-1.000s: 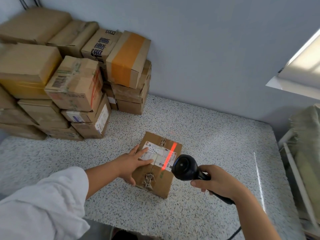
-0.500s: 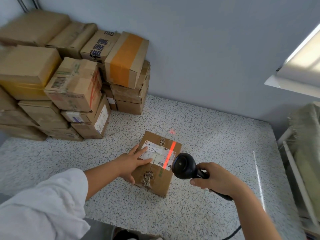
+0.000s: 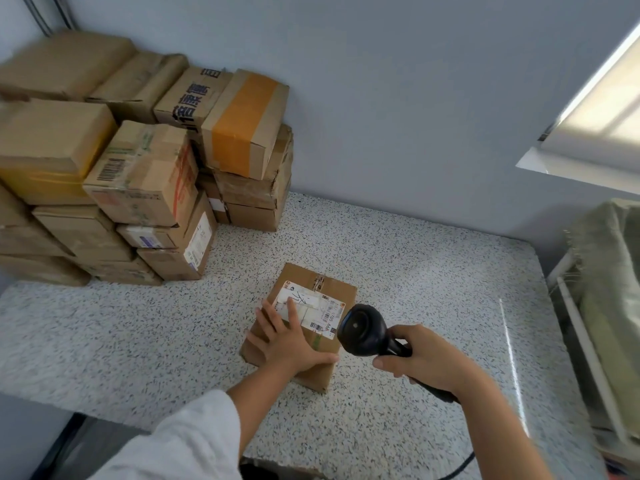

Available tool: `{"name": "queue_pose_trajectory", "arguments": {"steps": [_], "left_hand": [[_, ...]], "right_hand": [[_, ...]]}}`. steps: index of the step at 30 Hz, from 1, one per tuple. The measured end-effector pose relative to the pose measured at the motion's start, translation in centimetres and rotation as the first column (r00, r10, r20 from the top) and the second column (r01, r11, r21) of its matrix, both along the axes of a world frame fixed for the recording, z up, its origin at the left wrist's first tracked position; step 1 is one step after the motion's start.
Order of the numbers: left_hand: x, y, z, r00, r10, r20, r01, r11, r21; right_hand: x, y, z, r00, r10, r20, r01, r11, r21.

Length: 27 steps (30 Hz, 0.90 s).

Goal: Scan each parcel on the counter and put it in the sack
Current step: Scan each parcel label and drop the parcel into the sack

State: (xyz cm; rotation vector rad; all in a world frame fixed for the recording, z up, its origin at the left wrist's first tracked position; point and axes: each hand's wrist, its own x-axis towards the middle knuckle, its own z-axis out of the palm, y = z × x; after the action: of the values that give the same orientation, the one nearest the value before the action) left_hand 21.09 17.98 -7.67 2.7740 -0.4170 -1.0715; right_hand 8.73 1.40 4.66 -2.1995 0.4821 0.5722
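Observation:
A small cardboard parcel [image 3: 327,289] with a white shipping label lies on the speckled counter [image 3: 433,282] in front of me. My left hand [image 3: 289,341] lies flat on its near half, fingers spread over the label and thumb along the right edge. My right hand [image 3: 426,358] grips the handle of a black barcode scanner [image 3: 362,329], whose head hovers just right of the parcel. No red beam shows on the label. The greenish sack [image 3: 609,271] hangs on a white frame at the far right.
A stack of several cardboard parcels [image 3: 145,174] fills the counter's back left corner against the wall. The scanner's black cable [image 3: 457,467] trails off the front edge. A bright window [image 3: 595,112] is at the upper right.
The red scan line on the label has gone out. My left hand has slid from the parcel's left side onto its top. The scanner has stayed close to the parcel's right side.

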Motion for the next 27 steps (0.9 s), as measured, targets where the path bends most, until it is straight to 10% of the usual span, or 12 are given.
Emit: {"name": "queue_pose_trajectory", "arguments": {"steps": [12,20,24,27], "left_hand": [[1.8,2.6,-0.9,0.885,0.461,0.057,-0.450,0.881,-0.145],[2.9,6.1,-2.3,0.717,0.612,-0.334,-0.696,0.661,-0.281],[3.4,6.4,-1.8,0.435,0.558,-0.707,-0.876,0.444,-0.188],[3.8,6.6,-1.4,0.402,0.497,-0.769,-0.874,0.458,-0.160]], "right_hand": [[-1.4,0.9,-4.6,0.982,-0.178,0.067,0.161,0.967,0.200],[0.6,3.9,-8.4,0.996,-0.088,0.002,0.086,0.975,0.207],[0.3,3.5,-8.4,0.985,-0.172,-0.010,0.169,0.957,0.235],[0.2,3.5,-8.3,0.978,-0.210,-0.018,0.208,0.950,0.235]]}}
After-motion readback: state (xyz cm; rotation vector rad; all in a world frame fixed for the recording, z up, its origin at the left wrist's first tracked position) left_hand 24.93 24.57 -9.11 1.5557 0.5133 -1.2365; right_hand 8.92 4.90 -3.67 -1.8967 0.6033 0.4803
